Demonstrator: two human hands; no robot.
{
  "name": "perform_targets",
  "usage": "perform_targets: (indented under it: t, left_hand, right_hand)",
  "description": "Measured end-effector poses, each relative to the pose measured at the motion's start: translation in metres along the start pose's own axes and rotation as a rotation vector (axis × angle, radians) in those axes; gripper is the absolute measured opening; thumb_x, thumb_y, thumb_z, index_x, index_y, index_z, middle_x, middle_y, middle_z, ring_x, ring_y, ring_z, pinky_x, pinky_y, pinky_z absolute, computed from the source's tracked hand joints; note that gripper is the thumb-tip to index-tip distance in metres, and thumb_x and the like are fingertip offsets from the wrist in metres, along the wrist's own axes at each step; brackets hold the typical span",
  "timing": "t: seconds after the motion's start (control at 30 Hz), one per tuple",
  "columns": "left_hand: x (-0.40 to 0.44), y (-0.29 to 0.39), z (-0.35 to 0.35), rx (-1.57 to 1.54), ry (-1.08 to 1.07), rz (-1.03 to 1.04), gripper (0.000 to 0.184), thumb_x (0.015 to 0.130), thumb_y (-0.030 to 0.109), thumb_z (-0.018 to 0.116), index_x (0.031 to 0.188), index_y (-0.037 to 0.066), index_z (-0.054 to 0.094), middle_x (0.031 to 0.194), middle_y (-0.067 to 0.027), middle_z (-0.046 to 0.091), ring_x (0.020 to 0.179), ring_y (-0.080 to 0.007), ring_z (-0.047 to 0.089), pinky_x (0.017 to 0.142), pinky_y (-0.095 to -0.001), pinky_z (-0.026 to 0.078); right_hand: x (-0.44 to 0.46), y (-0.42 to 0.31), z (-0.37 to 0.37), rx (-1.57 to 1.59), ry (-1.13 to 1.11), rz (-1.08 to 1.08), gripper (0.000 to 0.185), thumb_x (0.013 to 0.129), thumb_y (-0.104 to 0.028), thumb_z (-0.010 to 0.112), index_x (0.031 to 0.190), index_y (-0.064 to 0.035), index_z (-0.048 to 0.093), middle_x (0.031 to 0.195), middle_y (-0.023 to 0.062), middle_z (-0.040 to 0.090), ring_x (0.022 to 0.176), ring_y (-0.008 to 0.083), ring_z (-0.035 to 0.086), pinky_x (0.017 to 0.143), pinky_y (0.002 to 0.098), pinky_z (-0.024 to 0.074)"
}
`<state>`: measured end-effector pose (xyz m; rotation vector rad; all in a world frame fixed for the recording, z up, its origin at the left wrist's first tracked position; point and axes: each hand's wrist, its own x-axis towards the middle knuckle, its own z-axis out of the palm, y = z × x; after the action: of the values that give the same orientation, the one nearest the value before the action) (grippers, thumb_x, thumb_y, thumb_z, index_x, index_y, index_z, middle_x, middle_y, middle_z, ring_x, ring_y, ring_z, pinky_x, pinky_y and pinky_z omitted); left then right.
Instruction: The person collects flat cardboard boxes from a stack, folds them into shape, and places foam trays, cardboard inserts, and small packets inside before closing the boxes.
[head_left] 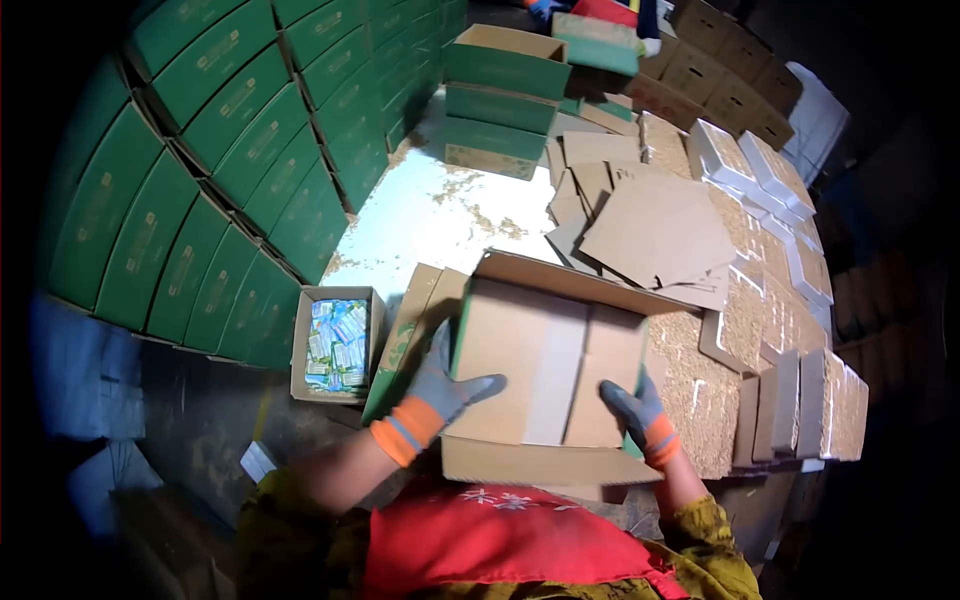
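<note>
An open cardboard box [500, 350], green outside and brown inside, is held in front of my body. A pale strip runs across its inner bottom, and flaps stand out at the far and near sides. My left hand [447, 388], in a grey and orange glove, grips the left wall with the thumb inside. On the opposite wall my right hand [636, 408], gloved alike, has its thumb over the edge and its other fingers hidden. Left of my left hand stands a small carton [298, 345] of blue, green and white packets [340, 345], beside a green-and-brown cardboard piece [400, 330].
Stacked green boxes [245, 125] form a wall at the left. More green boxes [505, 100] stand at the back of the white surface [440, 220]. Flat cardboard sheets [660, 230] and trays of tan material [770, 270] lie right. Another person's gloved hand [650, 46] is beside a green box.
</note>
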<state>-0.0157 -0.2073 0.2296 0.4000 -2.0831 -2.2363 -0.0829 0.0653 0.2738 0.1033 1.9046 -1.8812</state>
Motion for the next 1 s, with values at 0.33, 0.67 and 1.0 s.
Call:
perform_targets:
  t: [0.33, 0.67, 1.0]
  left_hand:
    - [0.058, -0.018, -0.041, 1.253, 0.336, 0.157, 0.086, 0.083, 0.056, 0.05, 0.139, -0.005, 0.024, 0.141, -0.0268, 0.029, 0.132, -0.0376, 0.028, 0.108, -0.0447, 0.022]
    - [0.042, -0.041, -0.042, 1.236, 0.251, 0.219, 0.102, 0.073, 0.065, 0.055, 0.139, -0.006, 0.022, 0.145, -0.0245, 0.022, 0.135, -0.04, 0.018, 0.109, -0.0506, 0.012]
    - [0.043, -0.047, -0.043, 1.237, 0.27, 0.261, 0.103, 0.073, 0.068, 0.052, 0.138, -0.006, 0.025, 0.146, -0.0236, 0.021, 0.135, -0.0402, 0.019, 0.109, -0.0497, 0.012]
  right_hand:
    - [0.203, -0.045, 0.004, 0.152, 0.059, -0.295, 0.066, 0.082, -0.033, 0.066, 0.131, 0.0045, 0.04, 0.131, 0.0132, 0.047, 0.124, 0.0211, 0.041, 0.104, 0.0325, 0.0313]
    - [0.39, 0.09, 0.191, -0.13, -0.183, -0.01, 0.106, 0.066, -0.038, 0.08, 0.135, 0.0105, 0.016, 0.105, 0.0144, 0.059, 0.092, 0.0222, 0.058, 0.079, 0.0298, 0.0486]
    - [0.113, 0.004, 0.014, -0.412, 0.322, -0.468, 0.066, 0.08, -0.018, 0.069, 0.135, -0.0006, 0.038, 0.132, 0.0181, 0.046, 0.119, 0.0225, 0.047, 0.097, 0.0321, 0.0397]
